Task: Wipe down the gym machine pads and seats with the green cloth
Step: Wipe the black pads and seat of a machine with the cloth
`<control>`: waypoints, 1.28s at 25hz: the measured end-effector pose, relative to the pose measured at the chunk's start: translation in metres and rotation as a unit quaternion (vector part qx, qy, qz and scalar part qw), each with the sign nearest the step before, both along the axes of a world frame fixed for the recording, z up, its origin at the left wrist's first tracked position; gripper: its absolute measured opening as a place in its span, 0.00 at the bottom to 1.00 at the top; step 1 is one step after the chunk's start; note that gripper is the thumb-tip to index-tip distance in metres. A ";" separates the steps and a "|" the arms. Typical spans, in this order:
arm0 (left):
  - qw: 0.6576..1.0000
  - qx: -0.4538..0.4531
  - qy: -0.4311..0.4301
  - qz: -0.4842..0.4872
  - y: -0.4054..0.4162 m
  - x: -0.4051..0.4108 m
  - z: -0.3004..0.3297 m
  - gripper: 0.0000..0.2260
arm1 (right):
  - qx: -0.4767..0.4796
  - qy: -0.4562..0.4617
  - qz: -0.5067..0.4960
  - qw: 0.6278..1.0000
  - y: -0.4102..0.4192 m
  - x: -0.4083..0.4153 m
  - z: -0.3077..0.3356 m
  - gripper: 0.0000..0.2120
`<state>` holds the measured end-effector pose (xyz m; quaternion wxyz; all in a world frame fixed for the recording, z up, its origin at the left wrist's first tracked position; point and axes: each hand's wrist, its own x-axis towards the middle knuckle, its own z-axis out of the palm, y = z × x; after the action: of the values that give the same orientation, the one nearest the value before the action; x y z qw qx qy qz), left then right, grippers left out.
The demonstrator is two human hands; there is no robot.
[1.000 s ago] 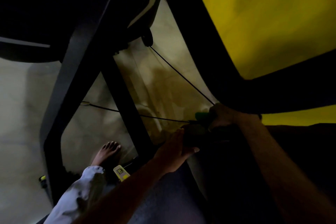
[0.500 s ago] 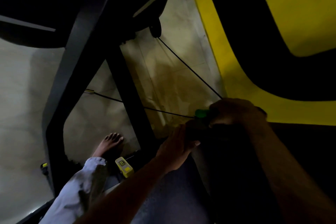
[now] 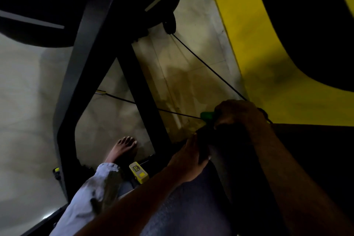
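While both hands work at the far end of the dark pad, the scene reads as follows.

Green cloth: green cloth (image 3: 207, 115) shows only as a small bright corner sticking out leftward from under the right hand (image 3: 240, 114); the rest is hidden.
Right-hand grip: fingers curled down over the cloth, bunching it against the pad's far end.
Left-hand grip: left hand (image 3: 188, 161) lies along the left side of the pad (image 3: 226, 140), fingers fairly straight, seemingly steadying it; whether it clasps the edge I cannot tell in this dim light.
Pad axis: runs from the person's lap away toward the yellow wall (image 3: 268, 86), so unwiped surface probably lies back toward the body from the cloth.
Nearer hand: the right, already on the cloth.
Cables: two thin black cables (image 3: 201, 63) converge just beside the right hand.
Risk: a stroke may snag them.
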<state>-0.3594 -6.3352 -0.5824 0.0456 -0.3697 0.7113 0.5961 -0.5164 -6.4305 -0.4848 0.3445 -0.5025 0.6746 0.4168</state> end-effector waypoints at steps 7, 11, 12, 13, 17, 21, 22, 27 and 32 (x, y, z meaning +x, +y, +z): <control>1.000 0.022 -0.006 0.001 -0.001 0.002 0.001 0.33 | 0.030 -0.041 -0.015 0.999 -0.005 -0.012 -0.021 0.15; 1.000 0.026 -0.003 -0.008 0.000 0.001 -0.003 0.34 | 0.030 -0.044 -0.017 0.998 -0.002 -0.011 -0.016 0.10; 1.000 0.026 0.002 0.000 0.000 0.002 -0.005 0.34 | 0.033 -0.043 -0.016 0.998 -0.002 -0.002 -0.024 0.09; 1.000 0.027 0.003 0.004 0.001 0.002 -0.006 0.34 | 0.033 -0.048 -0.018 0.998 -0.003 0.007 -0.035 0.09; 1.000 0.013 -0.019 -0.007 0.004 0.003 -0.010 0.32 | 0.054 -0.063 -0.008 0.997 -0.010 0.027 -0.069 0.18; 1.000 -0.006 -0.012 -0.018 0.002 0.004 -0.007 0.29 | 0.043 -0.061 0.015 0.997 -0.006 0.021 -0.047 0.19; 1.000 -0.014 -0.011 -0.021 0.001 0.004 -0.004 0.28 | 0.035 -0.056 0.020 0.998 -0.005 0.021 -0.040 0.20; 0.995 -0.028 -0.043 -0.090 -0.001 0.009 0.009 0.20 | -0.055 0.021 0.140 0.988 0.020 0.045 -0.009 0.19; 0.986 -0.061 -0.069 -0.139 0.004 0.028 0.019 0.29 | -0.256 0.069 0.280 0.923 0.080 0.072 0.001 0.19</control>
<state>-0.3312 -6.3311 -0.5629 0.1543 -0.3094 0.7860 0.5125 -0.4442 -6.3501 -0.4838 0.0258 -0.7117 0.6125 0.3429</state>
